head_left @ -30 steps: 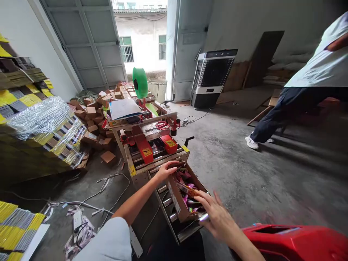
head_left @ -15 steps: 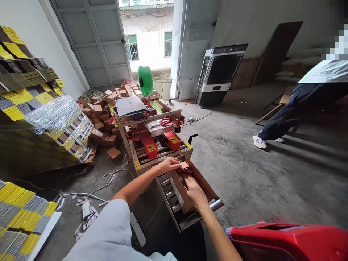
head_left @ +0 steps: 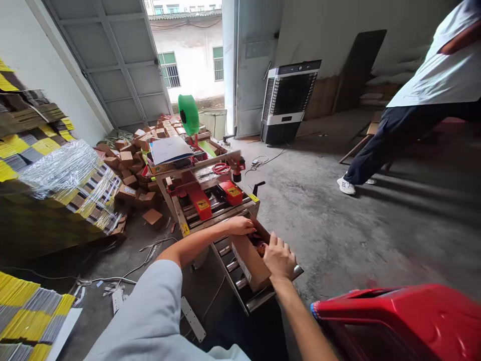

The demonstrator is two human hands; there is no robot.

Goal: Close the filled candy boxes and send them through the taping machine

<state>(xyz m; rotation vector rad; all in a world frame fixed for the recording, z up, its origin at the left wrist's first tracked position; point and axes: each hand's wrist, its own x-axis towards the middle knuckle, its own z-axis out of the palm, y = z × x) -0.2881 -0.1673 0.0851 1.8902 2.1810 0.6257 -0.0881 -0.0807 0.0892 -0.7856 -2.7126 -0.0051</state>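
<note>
A long brown cardboard box lies on the metal rollers in front of me, with reddish-brown contents partly visible inside. At its far end is my left hand, fingers bent over the end of the box. My right hand grips the right side of the box, fingers curled over the upper edge. Just beyond stands the sealing machine with two red covers and a green tape roll above it.
Loose small boxes are heaped behind the machine at left, near wrapped stacks. An air cooler stands near the door. A red object fills the lower right. A person is at the right; a power strip lies below.
My right hand has come up out of the box and taken hold of its right side. The view has turned slightly right, and more of the other person shows.
</note>
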